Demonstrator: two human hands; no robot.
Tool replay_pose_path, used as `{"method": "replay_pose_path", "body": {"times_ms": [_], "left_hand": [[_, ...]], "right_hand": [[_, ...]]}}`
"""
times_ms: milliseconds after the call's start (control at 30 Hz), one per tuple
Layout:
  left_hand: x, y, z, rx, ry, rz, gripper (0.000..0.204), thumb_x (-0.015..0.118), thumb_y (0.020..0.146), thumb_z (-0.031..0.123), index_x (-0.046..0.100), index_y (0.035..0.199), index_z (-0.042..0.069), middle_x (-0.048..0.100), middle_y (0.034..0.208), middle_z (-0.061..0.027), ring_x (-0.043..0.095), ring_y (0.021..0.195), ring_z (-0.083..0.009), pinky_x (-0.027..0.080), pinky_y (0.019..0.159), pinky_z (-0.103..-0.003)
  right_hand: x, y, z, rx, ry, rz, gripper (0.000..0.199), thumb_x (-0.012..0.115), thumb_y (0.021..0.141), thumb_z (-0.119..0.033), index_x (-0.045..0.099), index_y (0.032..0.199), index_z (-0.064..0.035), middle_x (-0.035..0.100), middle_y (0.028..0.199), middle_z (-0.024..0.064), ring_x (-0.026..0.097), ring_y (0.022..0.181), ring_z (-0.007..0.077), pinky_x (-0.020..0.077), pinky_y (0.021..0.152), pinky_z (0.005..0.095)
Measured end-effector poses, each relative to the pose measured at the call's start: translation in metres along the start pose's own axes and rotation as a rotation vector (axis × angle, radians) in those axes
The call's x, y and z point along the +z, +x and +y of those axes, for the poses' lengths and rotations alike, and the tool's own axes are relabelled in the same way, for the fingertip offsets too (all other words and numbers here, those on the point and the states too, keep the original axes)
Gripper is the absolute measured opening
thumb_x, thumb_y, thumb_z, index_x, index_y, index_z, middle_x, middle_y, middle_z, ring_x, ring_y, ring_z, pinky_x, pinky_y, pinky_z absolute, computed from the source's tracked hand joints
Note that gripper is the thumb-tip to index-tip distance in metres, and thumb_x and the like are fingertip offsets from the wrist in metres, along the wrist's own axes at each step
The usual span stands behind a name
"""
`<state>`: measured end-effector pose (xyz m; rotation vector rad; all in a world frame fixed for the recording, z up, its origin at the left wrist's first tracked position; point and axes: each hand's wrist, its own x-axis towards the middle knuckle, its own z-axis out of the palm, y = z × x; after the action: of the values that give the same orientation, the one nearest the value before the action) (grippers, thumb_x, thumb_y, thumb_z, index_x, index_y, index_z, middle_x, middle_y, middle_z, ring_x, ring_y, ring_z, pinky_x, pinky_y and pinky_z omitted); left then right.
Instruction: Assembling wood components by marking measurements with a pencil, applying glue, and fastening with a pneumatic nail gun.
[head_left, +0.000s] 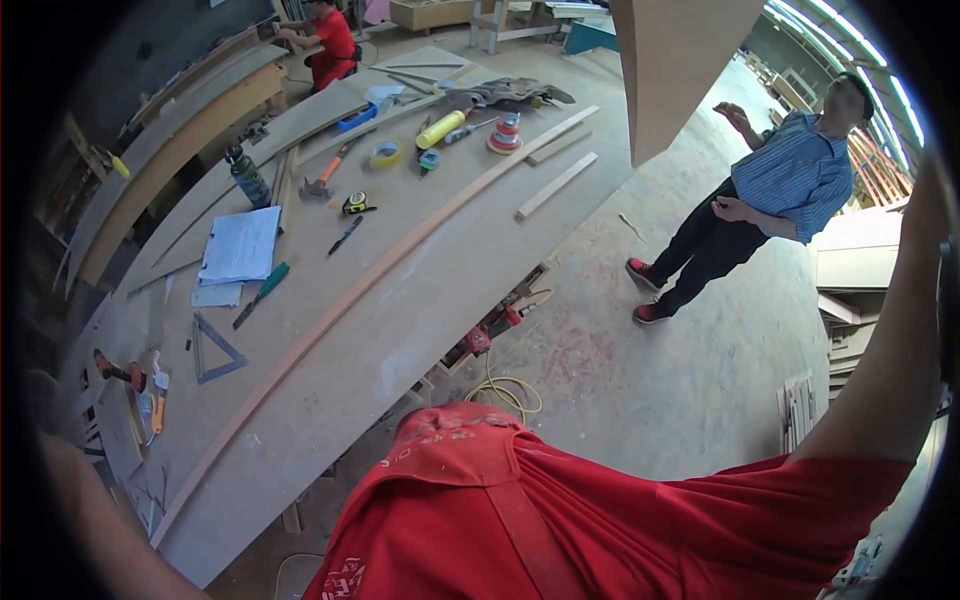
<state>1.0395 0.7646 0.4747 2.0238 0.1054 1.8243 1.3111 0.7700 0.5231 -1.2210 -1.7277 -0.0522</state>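
Neither of my hands shows. My left forearm (110,520) enters at the lower left and runs out past the dark rim beside the workbench. On the right, my raised right arm (880,340) passes out of view at the edge. A long, thin wooden strip (375,268) lies lengthwise on the big workbench (340,390). Beyond it rest a hammer (318,186), a tape measure (355,203), a roll of yellow tape (385,153) and a green-handled tool (262,295). A metal triangle square (222,360) and a cordless drill (118,370) are toward the left end.
A person in a striped shirt (795,170) stands to the right of the bench; another in red (332,45) works at the back. A wooden piece (680,70) juts down from the top. A yellow hose (505,395) coils on the floor. Papers (240,245) and a bottle (248,175) sit on the bench.
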Motion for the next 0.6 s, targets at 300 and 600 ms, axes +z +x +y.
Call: {"method": "replay_pose_path", "body": {"times_ms": [300, 600], "left_hand": [[-0.082, -0.017, 0.224, 0.014, 0.499, 0.245, 0.033, 0.066, 0.093, 0.013, 0.054, 0.119, -0.003, 0.062, 0.120, -0.0107, 0.060, 0.101, -0.0153, 0.049, 0.089, -0.030], [-0.081, 0.003, 0.352, 0.468, 0.807, 0.246, 0.035, 0.068, 0.091, 0.011, 0.052, 0.118, -0.005, 0.062, 0.119, -0.0109, 0.061, 0.096, -0.0136, 0.052, 0.084, -0.029]], "right_hand": [[0.041, -0.018, -0.197, -0.114, 0.508, -0.201, 0.047, 0.056, 0.102, -0.040, 0.064, 0.122, 0.0021, 0.071, 0.113, 0.0131, 0.070, 0.097, 0.0228, 0.0552, 0.086, 0.0351], [0.004, -0.036, -0.295, -0.388, 0.921, -0.066, 0.051, 0.049, 0.106, -0.039, 0.062, 0.127, 0.0062, 0.069, 0.119, 0.0141, 0.069, 0.104, 0.0208, 0.0540, 0.091, 0.0347]]}}
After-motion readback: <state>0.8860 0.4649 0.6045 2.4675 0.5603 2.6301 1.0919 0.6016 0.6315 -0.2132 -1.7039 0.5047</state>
